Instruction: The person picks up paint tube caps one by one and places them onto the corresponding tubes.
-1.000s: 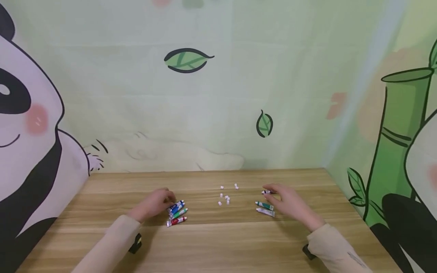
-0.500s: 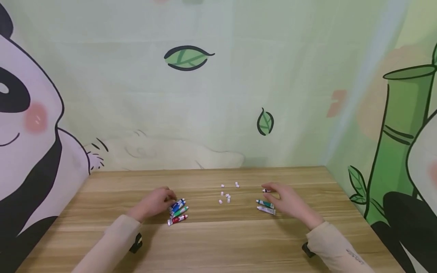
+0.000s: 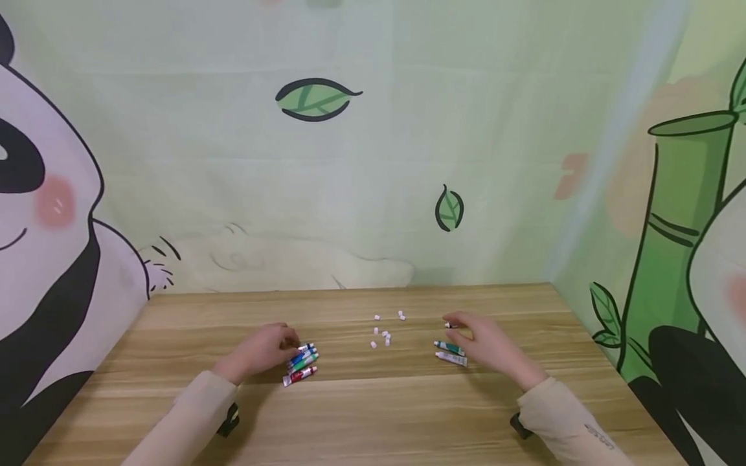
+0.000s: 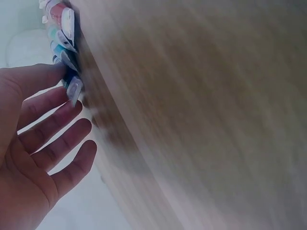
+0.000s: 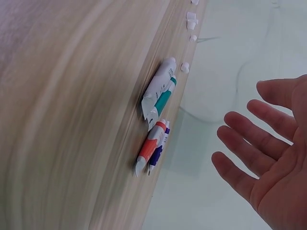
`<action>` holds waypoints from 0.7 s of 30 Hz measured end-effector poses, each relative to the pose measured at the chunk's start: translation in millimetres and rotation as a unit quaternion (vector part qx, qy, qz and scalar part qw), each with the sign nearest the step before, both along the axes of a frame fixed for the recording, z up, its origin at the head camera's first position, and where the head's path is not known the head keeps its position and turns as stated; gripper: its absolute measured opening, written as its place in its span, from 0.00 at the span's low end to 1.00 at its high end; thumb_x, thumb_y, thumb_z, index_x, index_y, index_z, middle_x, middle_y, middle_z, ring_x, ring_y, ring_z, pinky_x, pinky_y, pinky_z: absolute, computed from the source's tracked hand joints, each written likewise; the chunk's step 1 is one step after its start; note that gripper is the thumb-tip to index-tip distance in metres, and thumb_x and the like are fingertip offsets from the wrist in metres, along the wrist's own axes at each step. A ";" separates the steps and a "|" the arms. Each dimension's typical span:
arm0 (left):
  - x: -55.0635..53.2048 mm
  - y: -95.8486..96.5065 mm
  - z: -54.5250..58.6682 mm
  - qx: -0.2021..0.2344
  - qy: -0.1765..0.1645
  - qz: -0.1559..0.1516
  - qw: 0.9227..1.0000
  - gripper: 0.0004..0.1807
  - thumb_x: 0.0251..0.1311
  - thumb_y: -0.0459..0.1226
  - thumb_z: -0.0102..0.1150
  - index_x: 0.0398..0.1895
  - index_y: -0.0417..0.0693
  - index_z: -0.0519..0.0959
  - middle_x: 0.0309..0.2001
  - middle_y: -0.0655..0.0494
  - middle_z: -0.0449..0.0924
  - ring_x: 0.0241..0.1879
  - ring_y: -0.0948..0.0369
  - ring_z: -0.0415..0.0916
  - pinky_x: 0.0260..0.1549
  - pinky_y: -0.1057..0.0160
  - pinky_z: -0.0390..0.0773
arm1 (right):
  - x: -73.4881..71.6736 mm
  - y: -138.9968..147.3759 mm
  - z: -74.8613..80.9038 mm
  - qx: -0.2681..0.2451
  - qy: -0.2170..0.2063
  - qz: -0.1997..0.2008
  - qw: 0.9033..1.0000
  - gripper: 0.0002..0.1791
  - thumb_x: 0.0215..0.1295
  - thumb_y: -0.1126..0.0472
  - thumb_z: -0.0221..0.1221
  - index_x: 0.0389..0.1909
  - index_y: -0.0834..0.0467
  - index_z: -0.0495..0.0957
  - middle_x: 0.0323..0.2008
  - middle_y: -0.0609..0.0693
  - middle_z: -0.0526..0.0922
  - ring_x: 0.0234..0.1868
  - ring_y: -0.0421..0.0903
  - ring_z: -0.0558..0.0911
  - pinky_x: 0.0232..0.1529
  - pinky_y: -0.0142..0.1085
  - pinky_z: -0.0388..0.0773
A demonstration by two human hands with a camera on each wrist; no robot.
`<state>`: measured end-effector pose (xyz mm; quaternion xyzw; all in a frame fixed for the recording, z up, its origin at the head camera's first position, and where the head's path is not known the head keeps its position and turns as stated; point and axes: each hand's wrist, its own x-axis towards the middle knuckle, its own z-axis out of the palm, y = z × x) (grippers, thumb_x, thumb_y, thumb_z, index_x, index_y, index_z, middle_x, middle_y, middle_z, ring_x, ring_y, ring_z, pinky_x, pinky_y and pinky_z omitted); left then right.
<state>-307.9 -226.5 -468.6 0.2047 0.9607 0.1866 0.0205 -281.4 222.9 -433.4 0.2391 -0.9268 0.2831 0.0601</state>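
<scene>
Several small paint tubes lie side by side at the left: a red tube point(image 3: 300, 377), a green tube point(image 3: 304, 362), a blue tube point(image 3: 302, 356) and a dark blue tube point(image 4: 72, 82). My left hand point(image 3: 262, 351) pinches the dark blue tube between thumb and index finger, the other fingers spread. On the right lie a white tube point(image 3: 452, 359), a teal tube point(image 3: 449, 348), an orange tube point(image 5: 152, 142) and a purple tube point(image 5: 159, 151). My right hand point(image 3: 492, 346) hovers over that group, fingers spread and holding nothing; in the head view it hides the orange tube.
Between the two groups, several tiny white caps point(image 3: 388, 342) are scattered on the wooden table point(image 3: 373, 414). Behind the table's far edge hangs a green backdrop point(image 3: 373, 162) printed with pandas, leaves and bamboo.
The head view has shifted slightly. Both hands stay nearly in place beside their tubes, and the tubes and caps lie as before.
</scene>
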 end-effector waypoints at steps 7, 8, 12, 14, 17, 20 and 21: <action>-0.6 -2.3 -4.1 -0.013 0.021 -0.012 1.000 0.07 0.59 0.38 0.71 0.38 0.46 0.85 0.35 0.59 0.81 0.35 0.63 0.77 0.40 0.56 0.81 | -2.6 -7.1 -0.7 0.004 -0.001 0.009 1.000 0.20 0.74 0.57 0.59 0.61 0.63 0.78 0.57 0.57 0.82 0.57 0.57 0.80 0.57 0.54 0.76; -0.4 -2.8 -4.1 -0.011 0.021 -0.011 1.000 0.07 0.59 0.38 0.71 0.38 0.46 0.85 0.35 0.59 0.81 0.35 0.63 0.77 0.39 0.56 0.80 | -2.9 -8.7 -1.0 0.003 -0.001 0.011 1.000 0.20 0.74 0.57 0.59 0.60 0.64 0.78 0.57 0.58 0.82 0.57 0.57 0.80 0.57 0.54 0.76; 0.1 -4.0 -3.4 -0.007 0.014 -0.003 1.000 0.07 0.60 0.38 0.71 0.39 0.47 0.85 0.36 0.59 0.80 0.35 0.64 0.77 0.39 0.57 0.80 | -5.3 -16.1 -1.7 0.003 0.009 0.019 1.000 0.19 0.72 0.59 0.60 0.59 0.65 0.79 0.56 0.59 0.82 0.56 0.58 0.81 0.56 0.53 0.77; 0.5 -3.9 -2.4 -0.003 0.011 0.000 1.000 0.07 0.60 0.38 0.71 0.39 0.46 0.85 0.36 0.58 0.80 0.35 0.64 0.77 0.39 0.57 0.80 | -7.3 -20.3 -1.6 0.004 0.011 0.025 1.000 0.19 0.71 0.61 0.61 0.58 0.65 0.79 0.56 0.59 0.82 0.55 0.59 0.81 0.55 0.53 0.78; 1.4 -3.6 -1.3 0.001 0.008 -0.001 1.000 0.07 0.60 0.38 0.71 0.39 0.46 0.85 0.35 0.58 0.80 0.34 0.64 0.76 0.38 0.57 0.80 | -11.3 -28.9 -1.1 0.012 0.007 0.029 0.999 0.18 0.71 0.61 0.61 0.58 0.64 0.79 0.55 0.58 0.83 0.55 0.58 0.81 0.55 0.52 0.78; 1.8 -3.5 -1.5 0.006 0.003 0.001 1.000 0.07 0.60 0.37 0.71 0.38 0.46 0.85 0.35 0.59 0.80 0.33 0.64 0.76 0.37 0.58 0.80 | -15.5 -39.3 0.0 0.028 0.005 0.033 0.999 0.18 0.70 0.60 0.62 0.58 0.62 0.80 0.53 0.57 0.84 0.55 0.56 0.81 0.56 0.51 0.77; 1.8 -3.7 -2.0 0.007 0.002 0.000 1.000 0.07 0.59 0.37 0.71 0.38 0.46 0.85 0.35 0.59 0.80 0.33 0.64 0.76 0.38 0.58 0.80 | -16.6 -43.3 0.5 0.031 0.006 0.035 0.999 0.19 0.70 0.60 0.63 0.58 0.62 0.80 0.53 0.57 0.84 0.54 0.56 0.81 0.56 0.51 0.77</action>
